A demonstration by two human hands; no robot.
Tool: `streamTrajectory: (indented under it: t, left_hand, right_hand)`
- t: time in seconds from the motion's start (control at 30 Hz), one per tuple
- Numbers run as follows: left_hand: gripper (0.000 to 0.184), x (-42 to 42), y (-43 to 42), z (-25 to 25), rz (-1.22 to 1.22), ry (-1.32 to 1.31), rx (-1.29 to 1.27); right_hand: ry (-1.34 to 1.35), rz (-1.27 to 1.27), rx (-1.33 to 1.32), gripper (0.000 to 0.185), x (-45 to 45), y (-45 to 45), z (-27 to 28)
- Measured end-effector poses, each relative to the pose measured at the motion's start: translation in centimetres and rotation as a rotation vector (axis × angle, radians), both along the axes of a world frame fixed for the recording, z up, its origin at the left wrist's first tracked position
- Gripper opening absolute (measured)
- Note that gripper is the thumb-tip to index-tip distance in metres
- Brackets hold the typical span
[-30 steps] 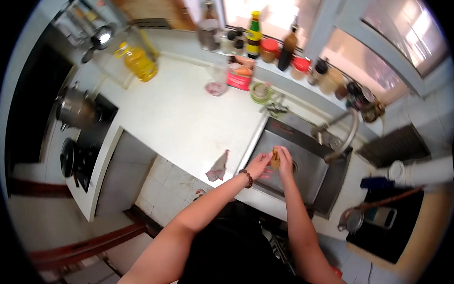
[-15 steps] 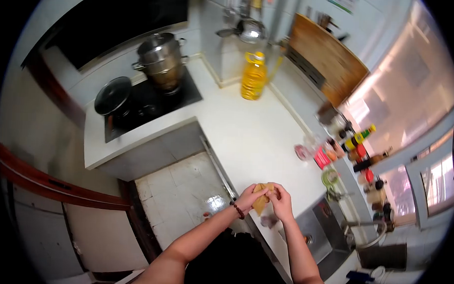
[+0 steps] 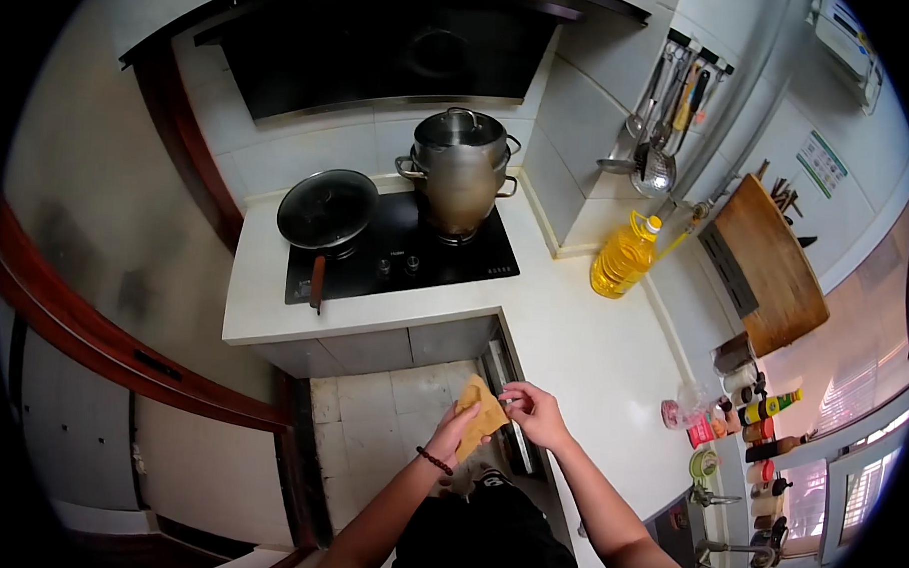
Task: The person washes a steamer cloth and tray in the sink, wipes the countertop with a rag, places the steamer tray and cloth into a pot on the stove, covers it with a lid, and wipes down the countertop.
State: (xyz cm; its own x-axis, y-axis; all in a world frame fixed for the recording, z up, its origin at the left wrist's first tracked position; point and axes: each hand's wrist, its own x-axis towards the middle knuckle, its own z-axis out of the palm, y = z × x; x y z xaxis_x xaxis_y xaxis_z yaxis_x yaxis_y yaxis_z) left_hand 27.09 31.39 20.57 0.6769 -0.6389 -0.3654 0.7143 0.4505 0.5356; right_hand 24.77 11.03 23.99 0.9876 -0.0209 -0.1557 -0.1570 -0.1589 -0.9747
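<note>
My left hand [image 3: 453,432], with a dark beaded bracelet at the wrist, is closed around a tan, folded cloth-like piece [image 3: 485,422]. I cannot tell whether this is cloth or paper. It hangs above the tiled floor, in front of my body. Just to its right, my right hand [image 3: 538,417] has bent fingers, with thumb and forefinger apart beside the tan piece's edge. No object shows in that hand.
On the black hob [image 3: 415,268] stand a lidded frying pan [image 3: 327,211] and a tall steel pot [image 3: 460,174]. An oil bottle [image 3: 624,258] stands in the counter's corner. Several seasoning bottles [image 3: 771,405] line the window side, near the sink [image 3: 678,522]. A cutting board [image 3: 770,270] leans against the wall.
The view has swung toward the hob. Both hands have moved from over the counter edge to over the floor. My right hand has come off the tan piece, which stays in my left.
</note>
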Motion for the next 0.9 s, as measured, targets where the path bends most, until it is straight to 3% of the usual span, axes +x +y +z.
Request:
streamTrajectory:
  t: [0.13, 0.27, 0.33, 0.37, 0.47, 0.53, 0.63, 0.7, 0.8, 0.9]
  left_hand:
    - [0.032, 4.2, 3.3, -0.3, 0.124, -0.015, 0.040]
    - [0.038, 10.0, 5.7, -0.9, 0.222, -0.062, -0.006]
    - [0.046, 13.4, 6.4, 1.5, 0.309, 0.037, 0.044]
    - [0.057, 15.2, 6.6, 1.8, 0.302, -0.048, 0.095]
    - [0.061, 20.1, 7.4, 3.0, 0.352, -0.050, 0.100]
    - [0.060, 23.2, 7.2, 6.2, 0.396, -0.075, 0.133]
    - [0.062, 26.2, 7.7, 7.5, 0.447, -0.115, 0.198]
    - [0.064, 27.4, 8.2, 6.7, 0.461, -0.126, 0.202]
    - [0.067, 29.8, 8.9, 6.5, 0.488, -0.087, 0.217]
    - [0.066, 31.5, 10.1, 5.1, 0.439, -0.034, 0.175]
  right_hand:
    - [0.011, 0.056, -0.051, 0.034, 6.5, -0.8, 1.0]
    - [-0.269, 0.075, -0.256, 0.021, 18.2, -3.2, 6.5]
    - [-0.415, 0.062, -0.121, 0.018, 25.5, -4.2, 9.6]
    - [-0.431, 0.044, -0.153, 0.017, 29.1, -4.6, 11.5]
    - [-0.500, 0.002, -0.279, 0.019, 39.3, -5.5, 16.2]
    - [-0.580, 0.011, -0.412, 0.030, 46.8, -6.0, 18.1]
    - [-0.524, -0.020, -0.479, 0.040, 56.2, -5.0, 19.2]
    - [-0.468, -0.080, -0.851, 0.039, 60.4, -3.6, 19.7]
    - [-0.312, -0.096, -1.058, 0.040, 65.2, -2.6, 18.0]
    - [-0.288, -0.062, -1.080, 0.031, 66.5, -2.7, 16.4]
